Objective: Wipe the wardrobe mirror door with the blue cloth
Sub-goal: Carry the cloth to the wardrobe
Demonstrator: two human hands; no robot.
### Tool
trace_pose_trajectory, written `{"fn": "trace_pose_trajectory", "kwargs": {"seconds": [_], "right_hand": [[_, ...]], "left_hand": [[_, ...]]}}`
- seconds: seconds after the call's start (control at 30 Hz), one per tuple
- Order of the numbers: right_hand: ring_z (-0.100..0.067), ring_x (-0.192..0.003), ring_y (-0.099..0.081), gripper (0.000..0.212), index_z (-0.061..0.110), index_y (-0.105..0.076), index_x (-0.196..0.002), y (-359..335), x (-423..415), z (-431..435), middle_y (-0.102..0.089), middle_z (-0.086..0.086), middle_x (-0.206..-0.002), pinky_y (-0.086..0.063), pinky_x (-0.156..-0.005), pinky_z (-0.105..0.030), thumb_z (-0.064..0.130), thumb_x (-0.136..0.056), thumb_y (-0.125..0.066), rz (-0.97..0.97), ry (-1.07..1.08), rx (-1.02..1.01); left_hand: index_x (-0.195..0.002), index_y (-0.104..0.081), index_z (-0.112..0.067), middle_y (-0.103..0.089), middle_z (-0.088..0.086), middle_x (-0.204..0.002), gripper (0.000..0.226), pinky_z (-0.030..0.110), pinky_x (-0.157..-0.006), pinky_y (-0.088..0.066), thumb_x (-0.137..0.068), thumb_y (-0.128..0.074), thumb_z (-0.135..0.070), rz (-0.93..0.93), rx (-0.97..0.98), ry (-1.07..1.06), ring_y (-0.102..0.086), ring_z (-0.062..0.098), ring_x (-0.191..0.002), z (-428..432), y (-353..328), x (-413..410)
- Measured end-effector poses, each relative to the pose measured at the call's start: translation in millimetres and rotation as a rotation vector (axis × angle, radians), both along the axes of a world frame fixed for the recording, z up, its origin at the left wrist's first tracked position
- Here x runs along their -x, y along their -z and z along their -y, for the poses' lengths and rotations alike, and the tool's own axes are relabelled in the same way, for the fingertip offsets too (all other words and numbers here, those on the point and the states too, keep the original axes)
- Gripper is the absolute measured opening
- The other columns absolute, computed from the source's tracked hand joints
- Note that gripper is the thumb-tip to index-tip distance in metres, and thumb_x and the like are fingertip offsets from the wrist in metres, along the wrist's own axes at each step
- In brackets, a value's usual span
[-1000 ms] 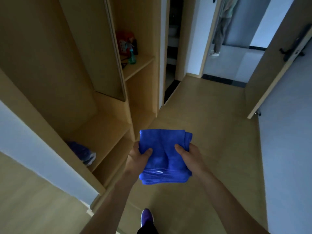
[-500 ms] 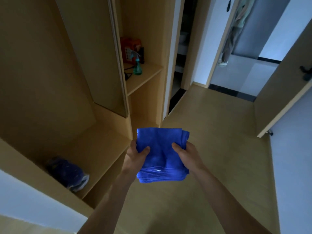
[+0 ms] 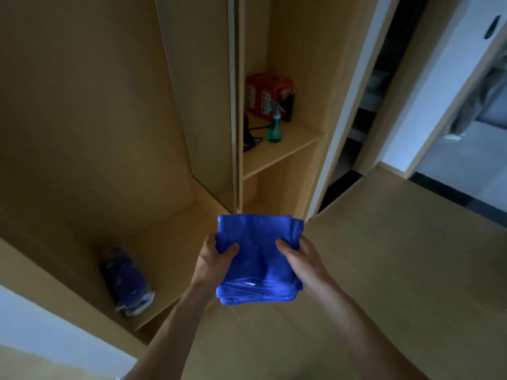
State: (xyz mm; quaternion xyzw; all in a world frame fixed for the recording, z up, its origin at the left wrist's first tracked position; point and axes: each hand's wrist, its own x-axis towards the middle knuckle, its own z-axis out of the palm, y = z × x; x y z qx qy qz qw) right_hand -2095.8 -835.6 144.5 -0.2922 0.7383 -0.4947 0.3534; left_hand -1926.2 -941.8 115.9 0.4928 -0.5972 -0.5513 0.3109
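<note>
A folded blue cloth (image 3: 258,250) is held flat in front of me by both hands. My left hand (image 3: 212,266) grips its left edge with the thumb on top. My right hand (image 3: 301,263) grips its right edge the same way. Beyond the cloth stands the open wooden wardrobe. A tall panel with a pale edge, which looks like the mirror door (image 3: 203,91), rises inside it and shows only wood tones. The cloth is well short of that panel and not touching it.
On a wardrobe shelf stand a teal spray bottle (image 3: 274,127), an orange box (image 3: 267,98) and a black cable (image 3: 249,135). A purple bundle (image 3: 124,281) lies on the low shelf at left. A white door edge (image 3: 348,105) and a doorway (image 3: 452,160) are at right.
The view has lifted and swung toward the wardrobe, bringing the shelf and the tall panel closer. Both hands keep the same hold on the cloth.
</note>
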Motion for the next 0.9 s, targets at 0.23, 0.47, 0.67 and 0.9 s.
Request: {"fn": "trace_pose_trajectory", "kwargs": {"seconds": [0.23,0.47,0.67,0.9], "right_hand": [[0.001,-0.074,-0.069,0.005,0.025,-0.065,-0.098,-1.1,76.4,43.6,-0.073,0.012,-0.086,-0.05,-0.058,-0.013,0.023,-0.097,-0.061,0.029,-0.176,0.013],[-0.004,-0.082,-0.069,0.007,0.029,-0.066,-0.103,0.7,90.8,87.6,-0.072,0.007,-0.098,-0.056,-0.077,-0.03,0.029,-0.098,-0.061,0.064,-0.311,-0.004],[-0.014,-0.099,-0.068,0.021,0.027,-0.062,-0.119,-0.6,86.1,124.2,-0.07,0.003,-0.113,-0.057,-0.084,-0.034,0.026,-0.098,-0.061,0.116,-0.35,-0.02],[-0.004,-0.095,-0.06,0.032,0.023,-0.05,-0.129,-12.0,81.5,172.4,-0.062,0.004,-0.117,-0.045,-0.065,-0.018,0.019,-0.099,-0.059,0.119,-0.346,-0.041]], "left_hand": [[-0.104,-0.057,-0.022,-0.067,-0.001,-0.102,0.014,0.021,-0.062,-0.047,-0.095,-0.068,-0.022,0.003,-0.008,-0.176,-0.066,0.011,-0.086,16.4,-6.4,52.8],[-0.107,-0.057,-0.022,-0.067,-0.002,-0.101,0.023,0.019,-0.056,-0.049,-0.093,-0.072,-0.033,0.035,-0.004,-0.325,-0.068,0.008,-0.078,30.8,-10.4,59.2],[-0.105,-0.062,-0.024,-0.073,-0.005,-0.095,0.035,0.019,-0.055,-0.056,-0.083,-0.082,-0.04,-0.04,-0.064,-0.347,-0.073,0.004,-0.075,59.8,-10.7,51.6],[-0.102,-0.069,-0.017,-0.079,-0.004,-0.087,0.017,0.034,-0.069,-0.06,-0.088,-0.074,-0.025,-0.062,-0.127,-0.261,-0.076,0.014,-0.081,113.4,-10.2,42.8]]}}
